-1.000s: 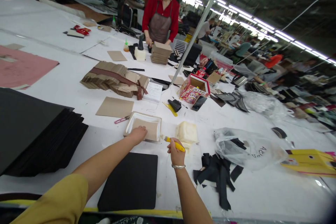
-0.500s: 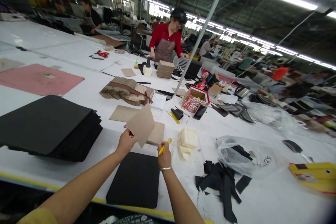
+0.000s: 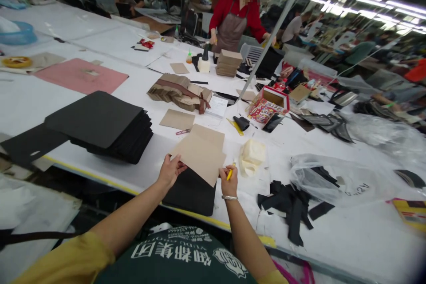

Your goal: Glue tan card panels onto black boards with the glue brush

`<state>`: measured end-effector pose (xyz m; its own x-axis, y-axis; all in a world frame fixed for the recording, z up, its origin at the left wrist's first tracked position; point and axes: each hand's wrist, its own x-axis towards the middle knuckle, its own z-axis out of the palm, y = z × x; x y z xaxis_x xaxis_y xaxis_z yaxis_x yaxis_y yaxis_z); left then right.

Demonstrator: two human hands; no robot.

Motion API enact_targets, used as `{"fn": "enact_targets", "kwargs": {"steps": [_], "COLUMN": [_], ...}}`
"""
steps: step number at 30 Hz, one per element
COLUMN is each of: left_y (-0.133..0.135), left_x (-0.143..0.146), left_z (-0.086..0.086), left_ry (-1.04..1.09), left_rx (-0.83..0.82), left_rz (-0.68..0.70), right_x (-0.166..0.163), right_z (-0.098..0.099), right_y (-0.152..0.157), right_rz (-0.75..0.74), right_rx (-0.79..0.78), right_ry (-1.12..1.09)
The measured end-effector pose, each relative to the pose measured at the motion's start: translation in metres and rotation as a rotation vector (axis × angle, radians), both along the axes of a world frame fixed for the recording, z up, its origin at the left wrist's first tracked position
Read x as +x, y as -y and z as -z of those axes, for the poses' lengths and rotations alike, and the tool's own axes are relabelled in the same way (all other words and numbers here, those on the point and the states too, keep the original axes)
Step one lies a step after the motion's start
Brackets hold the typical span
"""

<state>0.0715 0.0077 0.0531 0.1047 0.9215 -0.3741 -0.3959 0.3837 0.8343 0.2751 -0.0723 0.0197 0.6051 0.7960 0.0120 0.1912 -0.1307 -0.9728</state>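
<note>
My left hand (image 3: 170,170) pinches the left corner of a tan cardboard sheet (image 3: 200,156) and holds it over a black square panel (image 3: 191,191) at the table's near edge. My right hand (image 3: 229,180) is closed on a yellow brush handle (image 3: 230,172) and touches the sheet's right corner. A second tan sheet (image 3: 209,134) lies just behind, over the white tray, which is hidden. A cream sponge-like lump (image 3: 253,155) sits to the right of the sheet.
A stack of black panels (image 3: 106,126) lies left. Black scraps (image 3: 293,206) and a clear bag (image 3: 333,179) lie right. Farther back lie a cardboard bundle (image 3: 179,92), a loose tan sheet (image 3: 177,119) and a printed box (image 3: 268,105). A person in red (image 3: 238,17) works across the table.
My left hand lifted a tan sheet off the tray and brought it toward me over the black panel. My right hand, still gripping the brush, moved to the sheet's corner. The camera tilted down.
</note>
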Motion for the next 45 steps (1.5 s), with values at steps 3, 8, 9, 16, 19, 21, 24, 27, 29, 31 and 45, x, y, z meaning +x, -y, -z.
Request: {"fn": "enact_targets", "kwargs": {"steps": [3,8,9,16,19,21,24,27,29,31,45], "left_y": [0.002,0.025,0.03,0.047,0.043,0.041,0.039,0.038,0.036,0.034,0.028], "left_x": [-0.02,-0.047,-0.052,-0.079,-0.083,-0.085,-0.087,-0.088,-0.088,-0.087,-0.085], "left_z": [0.019,0.057,0.064,0.088,0.093,0.097,0.103,0.108,0.11,0.112,0.126], "left_ry": [-0.09,-0.447,-0.539,-1.001,-1.086,-1.092,-1.067,-1.042,-1.031,-1.021,-1.056], "left_rx": [-0.082,-0.061,-0.047,0.17,0.217,0.193,0.14,0.101,0.085,0.069,-0.003], "left_rz": [-0.05,0.19,0.239,0.538,0.557,0.568,0.552,0.522,0.508,0.503,0.599], "right_x": [0.007,0.012,0.012,0.005,0.001,-0.001,-0.004,-0.006,-0.007,-0.007,-0.01], "right_z": [0.009,0.037,0.042,0.065,0.071,0.074,0.078,0.082,0.086,0.089,0.085], "right_y": [0.025,0.065,0.07,0.074,0.067,0.062,0.057,0.054,0.053,0.052,0.046], "right_rz": [-0.063,-0.143,-0.15,-0.183,-0.184,-0.181,-0.185,-0.183,-0.172,-0.162,-0.134], "right_rx": [-0.023,-0.143,-0.173,-0.362,-0.384,-0.389,-0.402,-0.409,-0.405,-0.402,-0.475], "right_ry": [-0.013,0.087,0.12,0.353,0.396,0.415,0.433,0.454,0.466,0.474,0.554]}}
